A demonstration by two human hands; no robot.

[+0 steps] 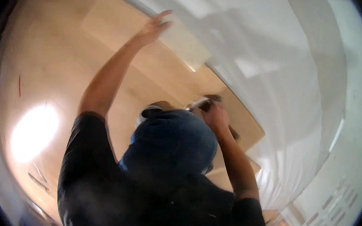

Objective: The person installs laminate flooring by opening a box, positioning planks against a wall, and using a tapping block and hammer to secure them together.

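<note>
My left hand [154, 29] is stretched far forward with its fingers apart. It reaches the edge of a pale cream rectangular piece [186, 48], which lies along the border between brown board and white sheeting. Closer to my body, my right hand [216, 117] is closed round a dark tool [207, 105] with a light, metallic-looking tip. Blur hides what kind of tool it is. Beneath both hands is a brown sheet of board [143, 77]. My blue-trousered leg [170, 142] is bent between my arms.
White sheeting [273, 83] with folds covers the right side. A bright glare [35, 133] falls on the brown surface at left. A thin red strip [19, 86] and a slim dark item [38, 181] lie on that side. Slotted vents [335, 207] show at lower right.
</note>
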